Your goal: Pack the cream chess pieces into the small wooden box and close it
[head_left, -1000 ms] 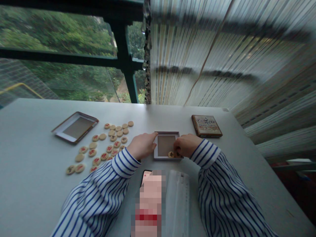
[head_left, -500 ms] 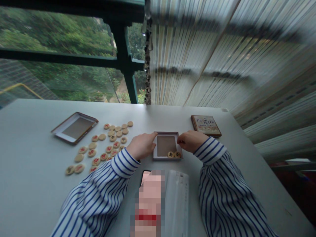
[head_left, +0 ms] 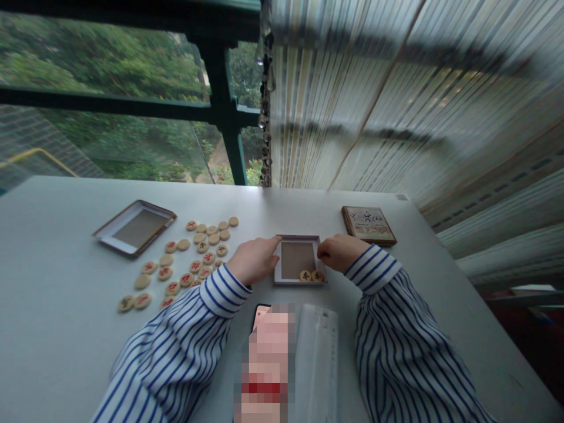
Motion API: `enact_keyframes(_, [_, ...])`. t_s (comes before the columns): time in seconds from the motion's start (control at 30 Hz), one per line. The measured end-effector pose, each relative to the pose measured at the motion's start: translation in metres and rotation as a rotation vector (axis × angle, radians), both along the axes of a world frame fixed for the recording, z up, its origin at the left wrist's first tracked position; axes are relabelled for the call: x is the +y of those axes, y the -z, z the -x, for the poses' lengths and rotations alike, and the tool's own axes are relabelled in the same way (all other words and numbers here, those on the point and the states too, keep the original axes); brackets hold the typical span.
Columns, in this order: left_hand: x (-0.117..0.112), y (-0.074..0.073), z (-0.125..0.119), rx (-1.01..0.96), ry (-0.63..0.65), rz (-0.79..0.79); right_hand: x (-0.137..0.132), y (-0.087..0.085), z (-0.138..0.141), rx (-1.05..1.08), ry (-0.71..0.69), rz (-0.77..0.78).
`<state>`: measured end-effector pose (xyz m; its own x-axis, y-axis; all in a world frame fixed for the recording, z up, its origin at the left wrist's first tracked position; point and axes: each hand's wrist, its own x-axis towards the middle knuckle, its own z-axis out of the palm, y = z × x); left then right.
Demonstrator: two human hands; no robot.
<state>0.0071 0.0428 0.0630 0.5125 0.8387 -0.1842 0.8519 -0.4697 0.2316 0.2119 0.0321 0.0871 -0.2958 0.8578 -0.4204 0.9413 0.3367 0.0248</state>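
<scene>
The right hand [head_left: 342, 252], a second ago inside the open box [head_left: 297, 257] toward four o'clock, is now drawn back toward two o'clock, its fingertips by the box's three o'clock rim. The black-marked round piece [head_left: 317, 276] at four o'clock, partly hidden then, now lies in plain view

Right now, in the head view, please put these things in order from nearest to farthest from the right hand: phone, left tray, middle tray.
1. Middle tray: right beside the right hand, on its left.
2. Phone: to its left, closer to the person.
3. Left tray: far left, past the left hand.
</scene>
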Motion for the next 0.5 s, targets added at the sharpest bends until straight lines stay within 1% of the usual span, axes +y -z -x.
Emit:
enact_keyframes(0.2, [0.001,0.002,0.001,-0.015,0.012,-0.025,0.0,0.002,-0.001,-0.001,-0.017,-0.007])
enact_keyframes(0.27, [0.002,0.0,0.002,-0.017,0.0,-0.026,0.0,-0.001,-0.003,0.012,-0.016,-0.045])
enact_keyframes(0.4, [0.005,-0.009,0.008,-0.049,-0.059,-0.025,-0.002,-0.01,-0.006,0.058,0.023,-0.179])
enact_keyframes(0.5, [0.007,-0.018,0.015,-0.091,-0.102,-0.038,-0.003,-0.017,-0.006,0.046,0.059,-0.229])
